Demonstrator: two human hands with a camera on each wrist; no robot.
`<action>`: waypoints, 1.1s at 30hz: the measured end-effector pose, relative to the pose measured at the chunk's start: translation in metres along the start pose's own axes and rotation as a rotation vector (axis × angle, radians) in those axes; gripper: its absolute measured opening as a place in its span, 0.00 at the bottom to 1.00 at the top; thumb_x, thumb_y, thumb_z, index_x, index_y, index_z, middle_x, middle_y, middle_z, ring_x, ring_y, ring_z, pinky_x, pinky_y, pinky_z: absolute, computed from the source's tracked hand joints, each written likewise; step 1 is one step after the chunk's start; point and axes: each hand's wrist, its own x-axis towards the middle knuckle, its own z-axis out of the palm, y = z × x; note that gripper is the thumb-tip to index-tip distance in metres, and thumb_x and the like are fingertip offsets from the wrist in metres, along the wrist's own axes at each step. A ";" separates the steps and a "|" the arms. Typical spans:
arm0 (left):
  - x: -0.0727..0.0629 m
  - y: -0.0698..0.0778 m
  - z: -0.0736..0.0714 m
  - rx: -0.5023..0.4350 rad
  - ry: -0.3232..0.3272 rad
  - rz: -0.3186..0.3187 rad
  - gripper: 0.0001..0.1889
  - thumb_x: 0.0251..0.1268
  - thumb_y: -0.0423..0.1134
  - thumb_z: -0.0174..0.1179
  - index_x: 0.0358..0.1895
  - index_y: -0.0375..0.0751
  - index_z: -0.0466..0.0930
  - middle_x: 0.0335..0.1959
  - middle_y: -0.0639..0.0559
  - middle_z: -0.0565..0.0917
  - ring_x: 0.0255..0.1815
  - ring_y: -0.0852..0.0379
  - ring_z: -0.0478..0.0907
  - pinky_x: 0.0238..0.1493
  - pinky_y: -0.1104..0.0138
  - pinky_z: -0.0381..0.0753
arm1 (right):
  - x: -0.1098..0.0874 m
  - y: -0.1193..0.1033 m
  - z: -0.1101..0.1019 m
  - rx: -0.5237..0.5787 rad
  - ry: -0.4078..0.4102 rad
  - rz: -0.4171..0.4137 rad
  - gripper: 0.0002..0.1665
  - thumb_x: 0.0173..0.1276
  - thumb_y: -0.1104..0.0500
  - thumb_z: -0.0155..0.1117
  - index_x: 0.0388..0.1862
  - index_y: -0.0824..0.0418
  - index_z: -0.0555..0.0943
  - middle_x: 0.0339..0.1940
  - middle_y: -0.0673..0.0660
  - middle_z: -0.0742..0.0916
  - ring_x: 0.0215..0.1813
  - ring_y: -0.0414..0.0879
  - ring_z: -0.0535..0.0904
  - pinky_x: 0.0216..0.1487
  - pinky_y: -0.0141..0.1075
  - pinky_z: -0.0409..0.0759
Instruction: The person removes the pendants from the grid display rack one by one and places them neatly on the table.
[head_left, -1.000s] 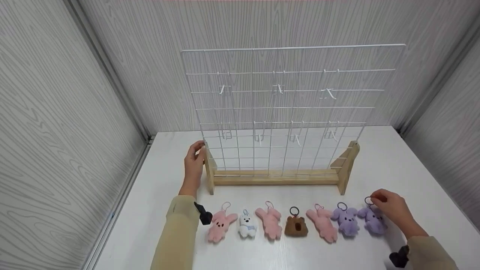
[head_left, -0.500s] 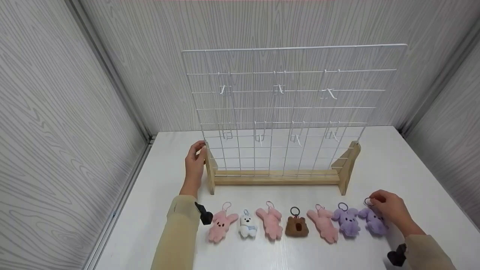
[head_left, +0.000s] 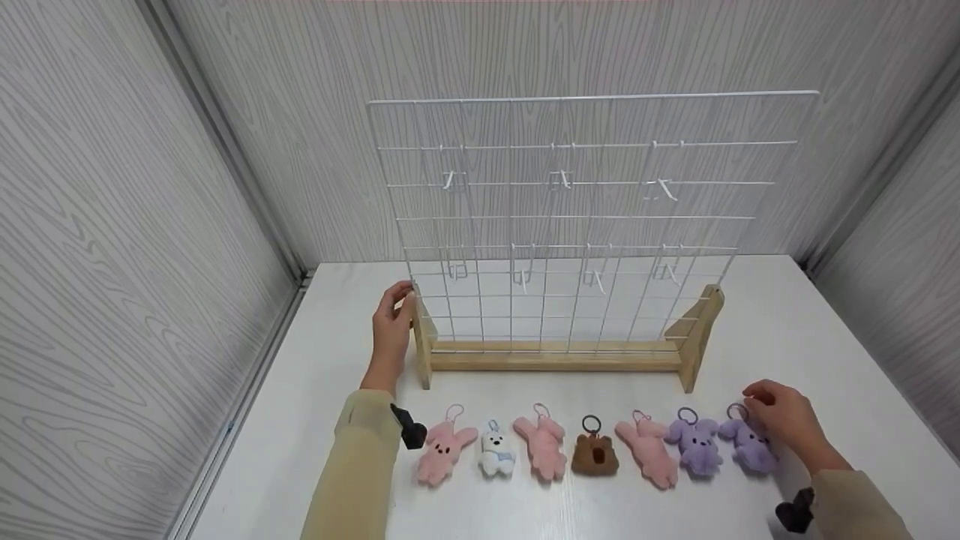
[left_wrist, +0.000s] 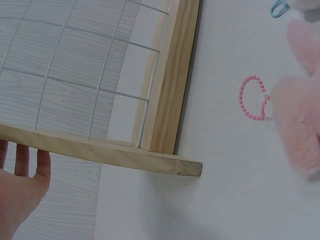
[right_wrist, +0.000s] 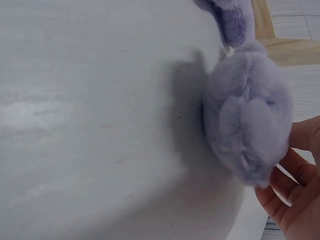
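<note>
A white wire grid rack (head_left: 592, 217) with small hooks (head_left: 559, 178) stands in a wooden base (head_left: 555, 360) on a white table (head_left: 337, 360). My left hand (head_left: 392, 319) rests against the rack's left wooden foot (left_wrist: 100, 152); the left wrist view shows its fingers (left_wrist: 22, 160) straight along the wood. In front lies a row of plush keychains. My right hand (head_left: 780, 420) pinches the key ring (head_left: 737, 411) of the rightmost purple plush rabbit (head_left: 750, 448), which lies on the table. In the right wrist view the purple plush (right_wrist: 247, 130) lies beside my fingers (right_wrist: 295, 200).
From left, the row holds a pink rabbit (head_left: 442, 450), a white toy (head_left: 495, 454), a pink rabbit (head_left: 544, 446), a brown bear (head_left: 595, 454), a pink rabbit (head_left: 649, 450) and a second purple rabbit (head_left: 697, 448). Grey panel walls enclose the table on three sides.
My right hand has sunk slightly at the purple rabbit's ring. The left hand and the rack stay where they were.
</note>
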 end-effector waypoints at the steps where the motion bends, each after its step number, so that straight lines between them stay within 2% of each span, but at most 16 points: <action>1: 0.000 0.000 0.000 0.000 0.001 -0.003 0.18 0.71 0.45 0.50 0.61 0.45 0.69 0.57 0.51 0.70 0.52 0.53 0.71 0.52 0.59 0.72 | 0.000 -0.001 0.000 -0.004 0.010 -0.007 0.14 0.68 0.61 0.55 0.47 0.70 0.76 0.42 0.66 0.81 0.40 0.54 0.75 0.38 0.43 0.74; 9: -0.001 0.003 0.000 0.005 0.012 0.002 0.18 0.71 0.44 0.50 0.61 0.44 0.69 0.58 0.49 0.70 0.52 0.52 0.71 0.51 0.58 0.72 | -0.004 -0.010 -0.003 -0.006 0.095 -0.067 0.15 0.69 0.58 0.55 0.46 0.70 0.77 0.42 0.68 0.82 0.43 0.58 0.76 0.40 0.47 0.74; 16: -0.002 0.002 0.001 0.031 0.018 -0.008 0.18 0.71 0.47 0.49 0.61 0.48 0.69 0.59 0.52 0.69 0.54 0.54 0.70 0.52 0.59 0.72 | -0.009 -0.019 -0.005 -0.016 0.152 -0.121 0.15 0.70 0.56 0.56 0.45 0.68 0.78 0.40 0.63 0.83 0.43 0.56 0.76 0.40 0.46 0.73; 27: -0.002 0.003 0.002 0.017 0.028 -0.025 0.20 0.71 0.45 0.50 0.62 0.44 0.69 0.56 0.51 0.71 0.53 0.54 0.71 0.51 0.59 0.72 | -0.012 -0.030 -0.001 -0.015 0.149 -0.113 0.15 0.70 0.56 0.55 0.47 0.67 0.78 0.39 0.62 0.83 0.40 0.52 0.75 0.36 0.38 0.74; 33: -0.003 0.008 0.003 -0.013 0.041 -0.040 0.18 0.71 0.44 0.50 0.60 0.46 0.70 0.56 0.51 0.71 0.53 0.54 0.71 0.52 0.59 0.72 | -0.012 -0.035 0.002 -0.008 0.184 -0.136 0.14 0.70 0.56 0.56 0.46 0.65 0.79 0.38 0.60 0.84 0.39 0.50 0.75 0.33 0.34 0.73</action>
